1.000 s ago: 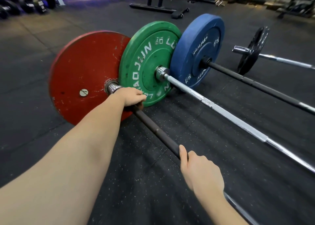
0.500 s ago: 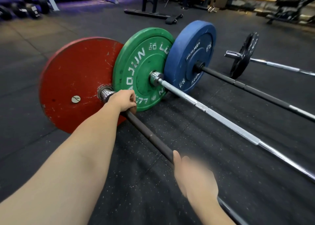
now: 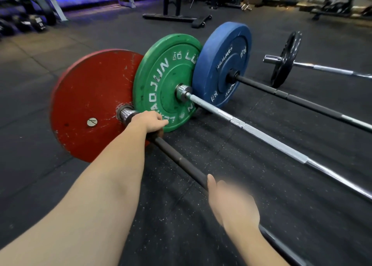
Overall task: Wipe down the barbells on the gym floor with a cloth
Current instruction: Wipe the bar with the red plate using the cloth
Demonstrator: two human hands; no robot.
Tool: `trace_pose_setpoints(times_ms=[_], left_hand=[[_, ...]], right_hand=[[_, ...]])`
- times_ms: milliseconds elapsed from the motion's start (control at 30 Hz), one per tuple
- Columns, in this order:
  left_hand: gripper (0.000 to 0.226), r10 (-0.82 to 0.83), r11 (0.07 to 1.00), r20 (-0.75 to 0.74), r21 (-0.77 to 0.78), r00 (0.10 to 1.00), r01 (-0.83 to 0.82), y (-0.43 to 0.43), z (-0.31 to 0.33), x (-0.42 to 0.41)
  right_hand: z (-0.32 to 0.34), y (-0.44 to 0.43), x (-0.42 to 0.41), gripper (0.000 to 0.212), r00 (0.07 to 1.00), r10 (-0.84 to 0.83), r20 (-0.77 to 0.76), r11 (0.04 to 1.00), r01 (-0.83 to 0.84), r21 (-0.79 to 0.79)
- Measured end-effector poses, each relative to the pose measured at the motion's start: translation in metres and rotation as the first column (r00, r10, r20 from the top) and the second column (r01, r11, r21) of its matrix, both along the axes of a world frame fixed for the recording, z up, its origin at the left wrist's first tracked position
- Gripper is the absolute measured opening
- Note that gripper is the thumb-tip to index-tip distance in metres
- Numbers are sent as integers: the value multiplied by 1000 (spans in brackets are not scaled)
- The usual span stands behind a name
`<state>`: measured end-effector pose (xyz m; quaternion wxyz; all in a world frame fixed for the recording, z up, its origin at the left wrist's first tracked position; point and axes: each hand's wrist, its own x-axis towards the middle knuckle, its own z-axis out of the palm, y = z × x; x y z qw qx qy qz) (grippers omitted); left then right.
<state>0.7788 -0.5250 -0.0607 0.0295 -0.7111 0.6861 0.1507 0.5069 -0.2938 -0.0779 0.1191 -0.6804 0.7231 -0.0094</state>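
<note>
The speckled black rubber floor carries a scuffed red steel weight plate. A green bumper plate and a blue bumper plate stand just beyond the red plate, each on its own bar. From the red plate's hub a dark steel barbell shaft runs toward the person. The left hand curls round that shaft right beside the red plate, where it was half a second ago. The right hand lies over the shaft farther from the red plate, blurred as before. Whether it grips, I cannot tell.
</note>
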Motion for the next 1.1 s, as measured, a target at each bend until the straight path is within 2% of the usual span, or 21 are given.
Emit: trace_pose_setpoints(times_ms=[233,367,467,600,667,733,800,900,1000,1100], left_hand=[[56,-64,998,165,0,984,65,7,-9,-31],[61,-70,998,117,0,991,70,8,-11,-30],[52,-89,994,105,-53,990,95,7,-14,-28],[51,-3,984,-35,-177,999,-3,-2,-11,-14],[56,39,969,-21,-245,999,-43,-4,-10,-6],[59,30,978,69,-209,997,-15,-2,-11,-1],[66,-34,995,125,-90,992,45,0,-8,1],[68,-64,998,90,7,994,64,-1,-2,-1],[57,-67,997,89,-27,994,70,-2,-7,-10],[55,-59,992,66,-111,996,66,4,-12,-20]], right_hand=[[-1,1,1,60,1000,-1,-23,1000,1,-19],[-2,1,1,59,999,14,-39,999,-15,-37],[-5,0,0,58,998,12,-56,999,-14,-33],[-3,0,-2,58,998,13,-61,999,-16,-40],[-3,-2,-2,58,998,13,-57,999,-16,-42],[-5,-3,-3,58,999,11,-44,999,-12,-37],[-6,-4,-4,59,1000,13,-29,999,-14,-37],[-6,-4,-5,61,1000,14,-28,999,-15,-47],[-6,-2,-4,61,1000,16,-24,999,-17,-48],[-7,-1,-2,60,999,32,-21,998,-33,-44]])
